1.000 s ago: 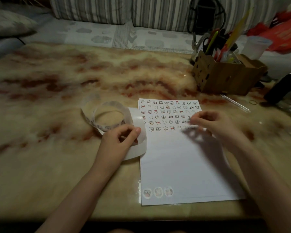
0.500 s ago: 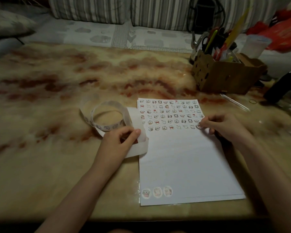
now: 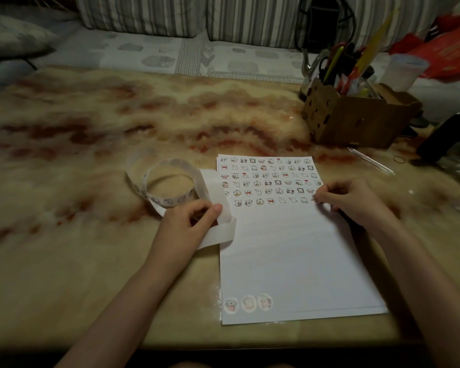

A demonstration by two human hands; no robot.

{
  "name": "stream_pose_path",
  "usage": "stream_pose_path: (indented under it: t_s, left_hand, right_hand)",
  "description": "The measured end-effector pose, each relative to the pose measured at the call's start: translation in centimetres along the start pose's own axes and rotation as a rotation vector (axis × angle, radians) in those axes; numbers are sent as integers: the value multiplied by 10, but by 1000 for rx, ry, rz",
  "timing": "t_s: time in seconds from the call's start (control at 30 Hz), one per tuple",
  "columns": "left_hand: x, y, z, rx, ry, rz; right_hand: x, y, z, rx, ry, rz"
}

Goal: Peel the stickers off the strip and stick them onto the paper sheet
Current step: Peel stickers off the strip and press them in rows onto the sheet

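Left of centre on the bench [image 3: 91, 248], the strip [image 3: 168, 201] lies coiled, its blank tail clamped in the left hand [image 3: 189, 224]'s grip. Beside it, the paper sheet [image 3: 290, 261] carries rows of stickers [image 3: 266, 183]. Curled fingers of the right hand [image 3: 356, 201] touch its right edge; I cannot tell whether that grip holds anything.

The counter [image 3: 91, 235] looks like polished stone, cream with rust-red veining, smooth and glossy. The sheet [image 3: 290, 261] is matt white paper, and the strip [image 3: 170, 166] is thin, smooth, faintly translucent paper. The stickers [image 3: 248, 303] look like printed paper. The box [image 3: 356, 123] is matt brown cardboard. The pen [image 3: 369, 160] is clear plastic and the cup [image 3: 404, 73] cloudy plastic. The cushions [image 3: 144, 14] are striped woven cloth.
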State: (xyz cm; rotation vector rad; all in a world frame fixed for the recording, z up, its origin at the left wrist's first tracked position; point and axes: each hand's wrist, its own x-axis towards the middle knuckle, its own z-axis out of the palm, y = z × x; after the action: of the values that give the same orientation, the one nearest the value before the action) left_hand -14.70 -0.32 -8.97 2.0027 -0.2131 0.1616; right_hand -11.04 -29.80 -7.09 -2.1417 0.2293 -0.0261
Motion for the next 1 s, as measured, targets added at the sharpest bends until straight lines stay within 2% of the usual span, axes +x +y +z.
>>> stream_pose_path:
  t_s: [0.53, 1.0]
  left_hand:
    - [0, -2, 0, 9, -7, -3]
    - [0, -6, 0, -1, -24, -17]
  right_hand:
    - [3, 11, 9, -103, 120, -72]
    - [3, 18, 11, -112, 155, -113]
